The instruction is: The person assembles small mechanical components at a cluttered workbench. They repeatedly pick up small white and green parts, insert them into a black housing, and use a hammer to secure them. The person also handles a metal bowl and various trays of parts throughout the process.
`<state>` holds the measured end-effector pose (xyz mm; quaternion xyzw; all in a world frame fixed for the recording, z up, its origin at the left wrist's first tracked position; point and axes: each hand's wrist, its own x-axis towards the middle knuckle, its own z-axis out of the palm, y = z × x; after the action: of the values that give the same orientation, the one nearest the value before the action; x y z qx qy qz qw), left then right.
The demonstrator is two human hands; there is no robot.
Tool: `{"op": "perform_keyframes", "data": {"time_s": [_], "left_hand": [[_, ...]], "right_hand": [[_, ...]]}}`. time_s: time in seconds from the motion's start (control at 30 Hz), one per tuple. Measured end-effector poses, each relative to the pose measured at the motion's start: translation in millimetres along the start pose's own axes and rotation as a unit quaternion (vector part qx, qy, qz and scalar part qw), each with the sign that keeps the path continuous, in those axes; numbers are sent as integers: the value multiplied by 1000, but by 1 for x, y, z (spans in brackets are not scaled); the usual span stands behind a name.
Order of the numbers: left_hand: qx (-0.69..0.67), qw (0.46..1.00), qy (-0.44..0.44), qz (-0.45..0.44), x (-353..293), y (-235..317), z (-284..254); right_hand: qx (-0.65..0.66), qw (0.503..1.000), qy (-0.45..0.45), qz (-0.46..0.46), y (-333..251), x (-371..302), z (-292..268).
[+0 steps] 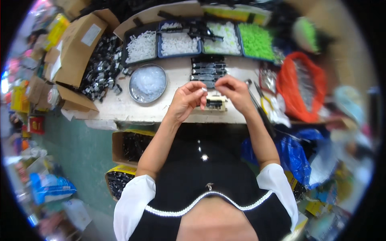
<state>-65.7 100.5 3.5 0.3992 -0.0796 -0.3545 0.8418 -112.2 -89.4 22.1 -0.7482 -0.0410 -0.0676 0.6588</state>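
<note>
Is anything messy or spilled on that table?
Yes. A heap of small black parts spreads loose on the table beside the open cardboard box, not in a tray. The white pieces and green pieces sit tidy in their trays. Both hands, left hand and right hand, pinch something small.

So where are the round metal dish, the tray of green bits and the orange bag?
Metal dish [134,89], head view, on its left rim.
Green tray [257,41], head view, on the heap of green bits.
Orange bag [290,86], head view, on its left side.
</note>
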Motion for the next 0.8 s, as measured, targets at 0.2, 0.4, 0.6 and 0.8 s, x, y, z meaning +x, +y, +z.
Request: {"op": "perform_keyframes", "data": {"time_s": [0.2,0.4,0.6,0.8], "left_hand": [[39,999,-8,9,-18,-6,-4],[19,999,-13,33,-18,-7,-4],[3,998,1,56,-17,-9,-1],[-6,997,28,78,-19,-16,-2]], "right_hand": [[65,998,-11,-3,-3,2,25],[100,995,26,15,-5,-3,34],[85,993,62,-45,0,-5,44],[-122,976,78,-166,4,-1,44]]}}
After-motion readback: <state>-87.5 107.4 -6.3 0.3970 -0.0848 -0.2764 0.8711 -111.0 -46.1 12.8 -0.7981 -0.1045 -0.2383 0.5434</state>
